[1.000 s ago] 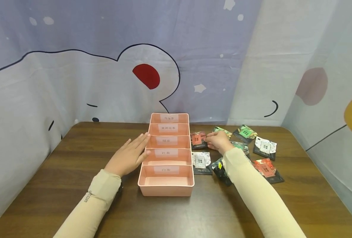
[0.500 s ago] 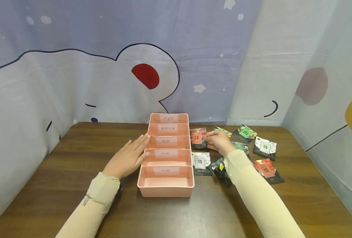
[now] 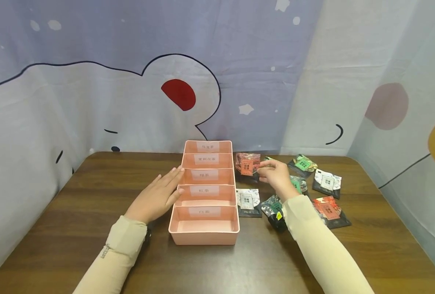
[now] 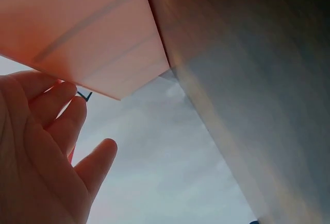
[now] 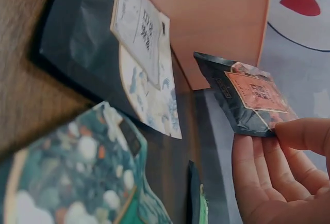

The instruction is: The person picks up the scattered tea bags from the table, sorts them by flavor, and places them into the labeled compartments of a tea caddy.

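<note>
Between thumb and fingers my right hand (image 3: 276, 175) pinches a red-and-black tea packet (image 3: 247, 166) by its edge. In the right wrist view the packet (image 5: 252, 98) is raised above the table, beside the pink box wall. My left hand (image 3: 156, 199) rests with extended fingers at the left rim of the pink divided box (image 3: 204, 238). The left wrist view shows the fingertips of that hand (image 4: 46, 131) at the box's edge, holding nothing else. Paper labels with Chinese characters mark the compartments, one of them the front label (image 3: 204, 211).
Right of the box lies a white-and-black packet (image 3: 247, 202), with a dark green patterned packet (image 3: 275, 210) beside it. Further right are a green-label packet (image 3: 303, 164), another white one (image 3: 327, 182) and a red one (image 3: 330, 211). A patterned curtain (image 3: 254, 81) hangs behind the wooden table (image 3: 224, 269).
My right hand has taken hold of the red tea packet and lifted it from the table, shifting slightly right and up. The left hand stays at the box's rim.
</note>
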Tool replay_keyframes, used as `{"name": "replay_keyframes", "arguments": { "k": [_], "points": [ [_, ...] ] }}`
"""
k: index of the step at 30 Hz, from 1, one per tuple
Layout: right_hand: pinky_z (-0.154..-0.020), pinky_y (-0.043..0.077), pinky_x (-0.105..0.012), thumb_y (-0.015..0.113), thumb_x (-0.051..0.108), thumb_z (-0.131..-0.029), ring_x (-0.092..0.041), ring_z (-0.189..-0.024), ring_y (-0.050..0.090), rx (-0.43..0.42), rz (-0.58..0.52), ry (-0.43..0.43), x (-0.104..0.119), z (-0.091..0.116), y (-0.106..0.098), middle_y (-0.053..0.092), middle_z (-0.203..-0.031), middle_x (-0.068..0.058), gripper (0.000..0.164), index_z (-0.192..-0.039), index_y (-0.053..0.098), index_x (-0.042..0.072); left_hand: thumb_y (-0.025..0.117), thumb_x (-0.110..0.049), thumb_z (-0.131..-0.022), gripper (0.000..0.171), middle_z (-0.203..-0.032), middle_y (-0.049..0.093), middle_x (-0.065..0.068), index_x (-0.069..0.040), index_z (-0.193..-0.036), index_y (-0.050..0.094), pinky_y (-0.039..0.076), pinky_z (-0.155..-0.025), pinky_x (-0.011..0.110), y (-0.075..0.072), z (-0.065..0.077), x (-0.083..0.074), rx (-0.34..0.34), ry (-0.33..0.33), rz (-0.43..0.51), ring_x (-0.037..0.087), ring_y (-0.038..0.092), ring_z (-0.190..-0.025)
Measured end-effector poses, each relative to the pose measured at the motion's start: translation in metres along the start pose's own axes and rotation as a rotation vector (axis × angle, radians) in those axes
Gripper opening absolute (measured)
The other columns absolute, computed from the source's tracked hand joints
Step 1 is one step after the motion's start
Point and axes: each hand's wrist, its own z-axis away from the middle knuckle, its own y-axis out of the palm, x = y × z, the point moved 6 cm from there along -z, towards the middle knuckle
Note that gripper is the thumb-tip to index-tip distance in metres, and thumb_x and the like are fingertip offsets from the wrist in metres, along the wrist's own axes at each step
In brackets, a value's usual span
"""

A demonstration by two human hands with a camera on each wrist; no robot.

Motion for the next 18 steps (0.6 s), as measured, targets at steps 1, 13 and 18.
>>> {"name": "replay_keyframes", "arguments": {
  "k": [1,13,18],
  "points": [
    [-0.080,0.062,-0.029,0.064,0.002,-0.096,-0.015,-0.086,0.070,-0.005,-0.006,-0.016,0.001,0.001,-0.001,0.070,-0.116,-0.020,0.022,-0.117,0.063,-0.006,0.040,-0.039,-0.110,0.063,-0.166,0.027,0.009,-0.005,-0.161,0.026,0.020,-0.124,0.054,0.000,0.000,0.000,-0.001,-0.002,0.001,0.029,0.025,-0.153],
    [-0.077,0.063,-0.030,0.068,0.005,-0.095,-0.011,-0.076,0.071,-0.093,-0.128,-0.207,0.020,0.025,-0.011,0.073,-0.091,0.002,0.016,-0.108,0.067,-0.004,0.039,-0.040,-0.110,0.063,-0.166,0.026,0.008,-0.006,-0.161,0.025,0.019,-0.124,0.053,0.002,0.001,0.001,0.003,-0.009,-0.002,0.028,0.023,-0.153],
    [-0.080,0.063,-0.036,0.070,0.005,-0.094,-0.012,-0.073,0.072,-0.086,-0.176,-0.267,0.032,0.038,-0.008,0.074,-0.090,0.004,0.011,-0.104,0.069,0.000,0.041,-0.039,-0.109,0.063,-0.166,0.027,0.008,-0.006,-0.161,0.026,0.019,-0.124,0.052,0.000,0.001,0.000,0.001,-0.010,-0.004,0.027,0.023,-0.153]
  ]
}}
